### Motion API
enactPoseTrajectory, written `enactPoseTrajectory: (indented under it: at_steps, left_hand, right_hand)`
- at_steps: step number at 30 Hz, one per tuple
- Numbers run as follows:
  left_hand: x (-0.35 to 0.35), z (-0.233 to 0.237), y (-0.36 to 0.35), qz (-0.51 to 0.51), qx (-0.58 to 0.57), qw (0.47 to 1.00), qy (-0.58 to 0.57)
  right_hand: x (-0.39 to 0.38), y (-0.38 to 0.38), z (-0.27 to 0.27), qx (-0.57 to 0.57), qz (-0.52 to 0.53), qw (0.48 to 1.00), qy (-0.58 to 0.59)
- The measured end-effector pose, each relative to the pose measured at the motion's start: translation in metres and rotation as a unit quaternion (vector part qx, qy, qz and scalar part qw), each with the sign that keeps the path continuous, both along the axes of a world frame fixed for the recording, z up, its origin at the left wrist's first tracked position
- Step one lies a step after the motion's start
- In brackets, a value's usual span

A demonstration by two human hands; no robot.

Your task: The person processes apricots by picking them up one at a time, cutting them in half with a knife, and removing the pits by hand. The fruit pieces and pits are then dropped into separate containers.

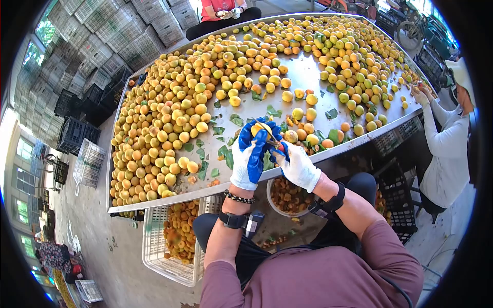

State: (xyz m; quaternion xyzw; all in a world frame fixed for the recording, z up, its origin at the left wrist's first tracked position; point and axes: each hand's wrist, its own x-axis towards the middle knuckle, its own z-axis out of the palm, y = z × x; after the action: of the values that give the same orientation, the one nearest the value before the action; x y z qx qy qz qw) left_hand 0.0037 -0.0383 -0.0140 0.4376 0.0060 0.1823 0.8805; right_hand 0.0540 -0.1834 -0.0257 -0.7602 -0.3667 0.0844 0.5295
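Both my hands wear white gloves with blue coated palms and meet above the table's near edge. The fingers of my left hand [250, 156] are wrapped round a yellow apricot [261, 130]. My right hand [297, 163] is closed against it, pinching a small thin knife-like tool [277, 146], mostly hidden by the fingers. Several loose apricots [308, 134] and green leaves [226, 154] lie just beyond on the metal table [303, 69]. Below my hands stands a white bucket [272, 203] holding orange fruit pieces.
A white crate [154, 246] of opened apricots stands left of my legs. Apricots [169, 113] are heaped along the table. A person in white [447, 133] works at the right, another in red [222, 7] sits at the far side. Stacked crates [110, 31] line the back left.
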Motion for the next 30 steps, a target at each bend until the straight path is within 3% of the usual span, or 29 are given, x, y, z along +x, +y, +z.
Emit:
enactPoseTrajectory:
  at_steps: [1, 3, 5, 6, 7, 9, 10, 11, 13, 14, 15, 16, 17, 19, 21, 22, 23, 24, 26, 27, 30]
  left_hand:
    - [0.000, -0.001, 0.001, 0.003, -0.046, 0.999, -0.005]
    - [-0.001, 0.001, 0.002, 0.034, -0.037, 0.999, 0.015]
    - [-0.001, 0.004, 0.002, 0.094, 0.046, 0.994, 0.036]
    - [0.003, 0.005, 0.001, 0.139, 0.176, 0.974, 0.013]
    - [0.005, 0.005, -0.005, 0.193, 0.262, 0.946, -0.011]
    - [-0.010, 0.022, -0.012, 0.244, 0.560, 0.792, -0.013]
    - [-0.010, 0.015, -0.011, 0.244, 0.619, 0.746, -0.030]
    - [-0.009, 0.010, -0.012, 0.246, 0.675, 0.694, -0.046]
    - [-0.009, 0.005, -0.018, 0.266, 0.706, 0.654, -0.059]
    - [-0.009, 0.004, -0.020, 0.262, 0.705, 0.656, -0.060]
    - [-0.009, 0.005, -0.020, 0.283, 0.730, 0.620, -0.054]
    - [-0.010, 0.008, -0.021, 0.303, 0.754, 0.581, -0.047]
    - [-0.012, 0.012, -0.022, 0.302, 0.755, 0.581, -0.047]
    - [-0.016, 0.024, -0.027, 0.290, 0.807, 0.513, 0.051]
    - [-0.012, 0.020, -0.026, 0.319, 0.802, 0.504, 0.036]
    - [-0.012, 0.020, -0.026, 0.334, 0.793, 0.509, 0.022]
    - [-0.011, 0.019, -0.027, 0.348, 0.784, 0.514, 0.009]
    - [-0.010, 0.018, -0.027, 0.348, 0.784, 0.514, 0.009]
    - [-0.009, 0.016, -0.027, 0.315, 0.757, 0.572, 0.030]
    - [-0.006, 0.014, -0.027, 0.315, 0.756, 0.573, 0.031]
    - [-0.001, 0.007, -0.031, 0.324, 0.657, 0.681, 0.015]
  right_hand:
    - [-0.001, 0.000, 0.001, -0.012, -0.027, 1.000, -0.003]
    - [0.002, 0.004, 0.003, 0.087, -0.082, 0.992, -0.041]
    - [0.012, 0.001, 0.007, 0.116, -0.096, 0.988, 0.046]
    - [0.018, 0.000, 0.010, 0.148, -0.096, 0.982, 0.068]
    - [0.018, -0.001, 0.020, 0.167, -0.093, 0.982, 0.010]
    - [0.031, -0.001, 0.014, 0.185, -0.059, 0.981, -0.007]
    - [0.035, -0.001, 0.015, 0.186, -0.051, 0.970, 0.147]
    - [0.037, -0.002, 0.008, 0.151, -0.076, 0.977, -0.130]
    - [0.024, 0.002, 0.017, 0.222, -0.069, 0.973, 0.004]
    - [0.026, 0.005, 0.023, 0.247, -0.048, 0.934, 0.254]
    - [0.023, 0.009, 0.010, 0.275, -0.045, 0.958, 0.066]
    - [0.032, 0.011, -0.006, 0.209, -0.076, 0.971, -0.086]
    - [0.041, 0.012, -0.021, 0.136, -0.104, 0.957, -0.236]
    - [0.030, 0.009, -0.003, 0.126, -0.119, 0.952, -0.254]
    - [0.021, 0.011, 0.020, 0.115, -0.133, 0.946, -0.274]
    - [0.017, 0.015, 0.031, 0.254, -0.081, 0.961, 0.078]
    - [0.016, 0.017, 0.035, 0.355, -0.019, 0.836, 0.418]
    - [0.016, 0.017, 0.033, 0.354, -0.019, 0.836, 0.418]
    - [0.016, 0.015, 0.026, 0.280, -0.020, 0.944, 0.173]
    - [0.015, 0.016, 0.025, 0.279, -0.020, 0.944, 0.173]
    - [0.013, 0.021, 0.024, 0.303, -0.070, 0.928, 0.205]
